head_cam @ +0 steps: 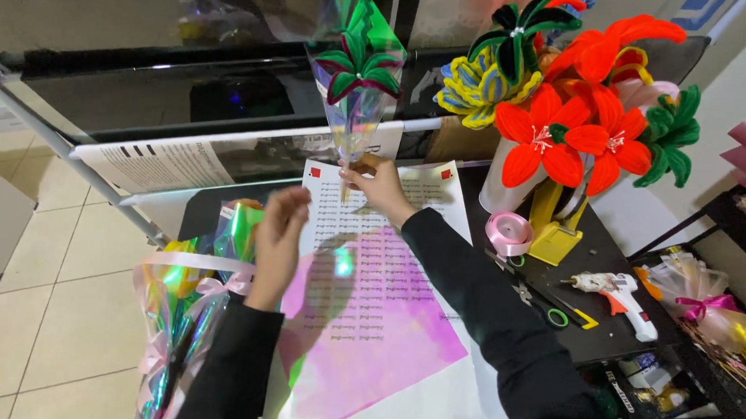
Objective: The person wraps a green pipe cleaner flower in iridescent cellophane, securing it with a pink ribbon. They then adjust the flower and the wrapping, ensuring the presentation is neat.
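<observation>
A: Why is the right hand (380,185) pinched so low on the cone (357,85)?
B: It holds the flower (360,71) upright above the sheet (369,317); the left hand (277,239) hovers loosely curled, empty.

The top of the cellophane cone (357,77) is running off the upper edge. The flower stem inside it is disappearing behind the right hand (380,185), whose palm is facing away. The left hand (277,239) is blurring; its fingertips are indistinct. Wrapped bundles (179,310) are being cut off by the lower edge, and box contents (708,329) at right are too small to identify
</observation>
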